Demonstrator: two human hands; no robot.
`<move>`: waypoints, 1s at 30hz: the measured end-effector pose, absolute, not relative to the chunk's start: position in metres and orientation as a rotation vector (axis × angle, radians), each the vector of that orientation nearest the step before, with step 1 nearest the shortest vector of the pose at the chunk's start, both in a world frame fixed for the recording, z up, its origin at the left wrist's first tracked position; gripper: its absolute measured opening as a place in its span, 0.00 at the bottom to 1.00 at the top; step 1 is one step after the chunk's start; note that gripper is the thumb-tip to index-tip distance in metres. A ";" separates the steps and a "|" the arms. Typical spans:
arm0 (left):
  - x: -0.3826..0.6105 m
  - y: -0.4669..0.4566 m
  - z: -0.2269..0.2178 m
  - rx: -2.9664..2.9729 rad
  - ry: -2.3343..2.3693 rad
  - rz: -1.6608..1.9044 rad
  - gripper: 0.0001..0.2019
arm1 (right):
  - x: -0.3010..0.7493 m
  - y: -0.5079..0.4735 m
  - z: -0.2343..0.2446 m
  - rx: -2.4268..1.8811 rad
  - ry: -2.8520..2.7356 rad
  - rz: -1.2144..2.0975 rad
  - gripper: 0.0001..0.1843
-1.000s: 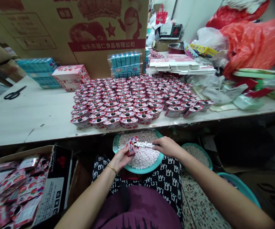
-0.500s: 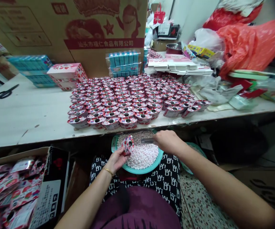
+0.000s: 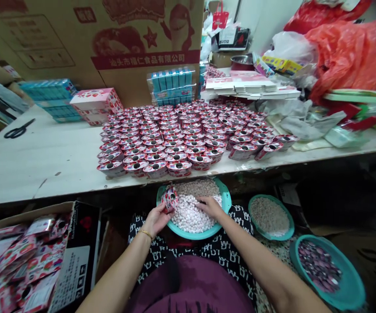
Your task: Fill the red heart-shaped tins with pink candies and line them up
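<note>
My left hand [image 3: 157, 217] holds a small red-and-white round box [image 3: 169, 198] with a dark hole in its face, above the left edge of a teal bowl [image 3: 224, 204] on my lap. The bowl is full of small white and pink candy balls [image 3: 188, 215]. My right hand [image 3: 210, 206] is lowered into the candies, fingers curled round a thin scoop that is mostly hidden. On the white table [image 3: 44, 161] just beyond stand several rows of the same round boxes [image 3: 175, 139].
A cardboard box [image 3: 28, 256] of flat red wrappers sits at lower left. Two more teal bowls [image 3: 270, 216] [image 3: 324, 269] lie on the floor at right. Scissors [image 3: 18, 129], blue and pink packs [image 3: 97, 102], a big carton [image 3: 126, 43] and red plastic bags [image 3: 347, 52] line the table.
My right hand has dropped from above the bowl's far rim down into the candies. My left hand with the round box has stayed by the bowl's left edge.
</note>
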State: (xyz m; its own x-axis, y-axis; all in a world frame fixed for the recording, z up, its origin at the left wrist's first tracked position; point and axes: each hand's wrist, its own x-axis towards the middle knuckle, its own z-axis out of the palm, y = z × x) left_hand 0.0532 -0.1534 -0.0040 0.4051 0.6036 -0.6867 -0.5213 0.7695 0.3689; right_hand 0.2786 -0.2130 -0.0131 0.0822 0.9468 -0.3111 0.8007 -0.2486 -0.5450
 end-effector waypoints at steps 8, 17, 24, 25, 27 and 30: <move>0.066 -0.157 0.006 0.078 0.863 0.693 0.04 | 0.306 -0.215 0.078 -1.865 -1.866 0.927 0.19; 0.078 -0.159 0.007 0.104 0.806 0.659 0.04 | 0.264 -0.194 0.155 -2.308 -2.441 0.555 0.14; 0.081 -0.161 0.008 0.089 0.835 0.657 0.04 | 0.242 -0.191 0.171 -2.359 -2.558 0.339 0.13; 0.080 -0.161 0.010 0.103 0.836 0.667 0.04 | 0.245 -0.193 0.173 -2.365 -2.547 0.338 0.13; 0.077 -0.161 0.012 0.163 0.834 0.700 0.04 | 0.257 -0.200 0.173 -2.402 -2.487 0.351 0.14; 0.070 -0.161 0.012 0.218 0.838 0.732 0.04 | 0.282 -0.214 0.161 -2.497 -2.338 0.438 0.15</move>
